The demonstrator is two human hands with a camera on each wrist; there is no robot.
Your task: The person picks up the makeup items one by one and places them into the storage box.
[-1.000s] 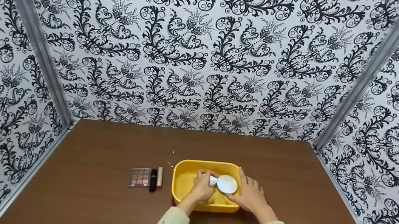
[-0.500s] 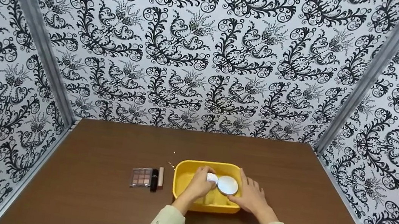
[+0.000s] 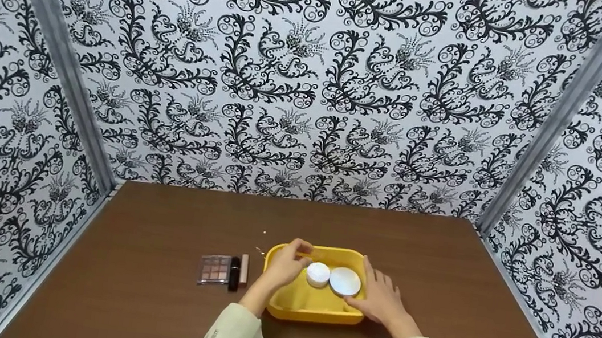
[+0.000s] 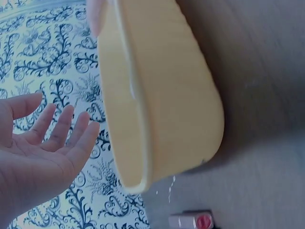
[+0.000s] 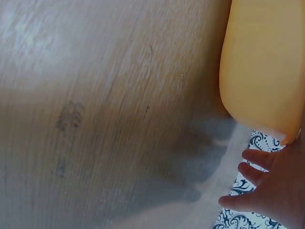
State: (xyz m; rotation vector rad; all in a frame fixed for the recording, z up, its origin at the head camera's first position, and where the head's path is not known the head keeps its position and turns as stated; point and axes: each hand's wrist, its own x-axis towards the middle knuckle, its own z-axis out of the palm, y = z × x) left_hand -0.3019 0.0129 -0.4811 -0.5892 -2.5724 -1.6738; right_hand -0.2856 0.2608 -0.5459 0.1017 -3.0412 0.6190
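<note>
A yellow plastic bin (image 3: 311,316) stands on the table, with two round white things inside it. The smaller is a white jar (image 3: 318,274) with a ridged side; touching its right side in this view is a wider, flat-topped white disc (image 3: 345,282). My left hand (image 3: 284,266) hovers over the bin's left end with nothing in it, and the left wrist view shows its palm up and fingers relaxed. At the bin's right end rests my right hand (image 3: 381,298), thumb inside near the disc's edge. Its other fingers (image 5: 252,174) spread straight outside the wall.
Left of the bin lie an eyeshadow palette (image 3: 215,270), a black tube (image 3: 234,273) and a pinkish tube (image 3: 244,269) side by side. Small white specks (image 3: 259,250) mark the table behind them. Patterned walls (image 3: 308,107) enclose the brown table (image 3: 168,221) at the back and sides.
My left hand has let go of the white jar, leaving it beside the disc in the bin, and moved up and left. The right hand has stayed in place.
</note>
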